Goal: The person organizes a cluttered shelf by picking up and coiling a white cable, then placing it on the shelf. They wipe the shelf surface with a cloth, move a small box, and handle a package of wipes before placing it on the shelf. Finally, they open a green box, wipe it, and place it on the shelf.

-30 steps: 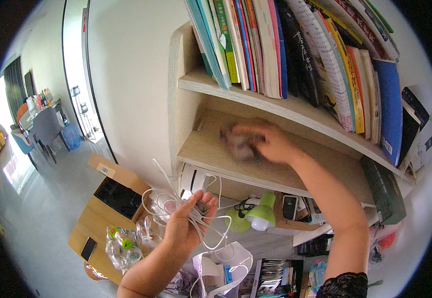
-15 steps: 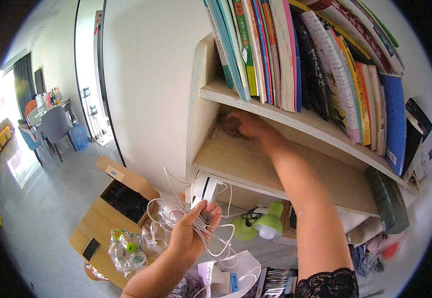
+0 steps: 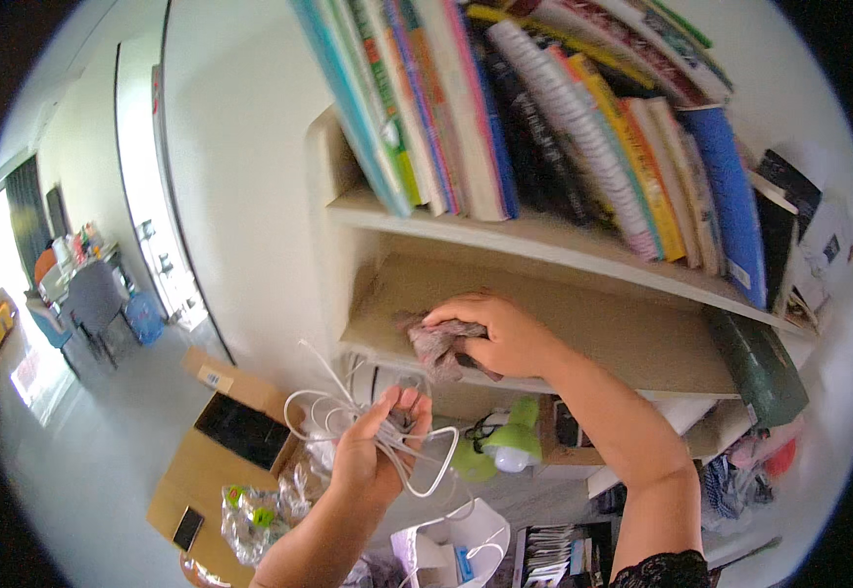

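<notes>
Fingers of the right hand (image 3: 510, 335) bunch around a crumpled, pinkish-brown cloth (image 3: 438, 347) at the front edge of a wooden shelf (image 3: 593, 338); those of the left hand (image 3: 363, 461) curl round looped white cable (image 3: 395, 451). A pale wall (image 3: 240, 186) rises to the left, with grey floor (image 3: 108, 431) beyond. Books (image 3: 544, 127) lean overhead, a dark green box (image 3: 758, 367) blocks the shelf's right end, and a green lamp (image 3: 523, 423) sits below.

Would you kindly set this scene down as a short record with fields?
Left hand: holds looped white cable
Right hand: holds crumpled cloth by the front edge of the lower shelf
Upper shelf: books
Lower shelf, right end: dark green box
Below shelves: green lamp
Lower left: phone, clear plastic bag
</notes>
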Tool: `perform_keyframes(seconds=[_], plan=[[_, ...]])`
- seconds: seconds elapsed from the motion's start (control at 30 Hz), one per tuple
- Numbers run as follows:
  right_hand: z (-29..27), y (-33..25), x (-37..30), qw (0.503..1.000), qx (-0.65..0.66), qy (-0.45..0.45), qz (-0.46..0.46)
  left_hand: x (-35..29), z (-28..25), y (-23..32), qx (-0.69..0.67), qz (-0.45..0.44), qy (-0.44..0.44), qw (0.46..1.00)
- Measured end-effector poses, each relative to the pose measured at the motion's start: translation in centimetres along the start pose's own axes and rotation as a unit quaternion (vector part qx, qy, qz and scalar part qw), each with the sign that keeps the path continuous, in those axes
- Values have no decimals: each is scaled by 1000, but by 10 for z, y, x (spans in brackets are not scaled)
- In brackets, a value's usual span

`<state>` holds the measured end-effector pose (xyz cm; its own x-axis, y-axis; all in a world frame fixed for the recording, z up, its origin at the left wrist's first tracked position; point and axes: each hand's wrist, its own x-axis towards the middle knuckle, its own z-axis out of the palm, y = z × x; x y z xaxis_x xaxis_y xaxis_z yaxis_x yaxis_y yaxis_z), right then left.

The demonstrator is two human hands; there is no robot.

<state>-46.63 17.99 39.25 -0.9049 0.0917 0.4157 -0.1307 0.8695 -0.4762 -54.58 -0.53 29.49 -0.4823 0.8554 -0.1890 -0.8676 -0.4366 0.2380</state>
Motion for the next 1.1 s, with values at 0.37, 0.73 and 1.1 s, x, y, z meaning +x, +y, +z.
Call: perform_keyframes(seconds=[0.37,0.73,1.1], plan=[[-124,47,-180,914,-109,246,304,12,26,-59,60,-43,-22,997],[-89,37,-243,900,-355,185,170,23,58,-115,46,-49,-26,997],[-227,250,-278,758,-447,354,317,76,112,-150,6,9,-114,993]])
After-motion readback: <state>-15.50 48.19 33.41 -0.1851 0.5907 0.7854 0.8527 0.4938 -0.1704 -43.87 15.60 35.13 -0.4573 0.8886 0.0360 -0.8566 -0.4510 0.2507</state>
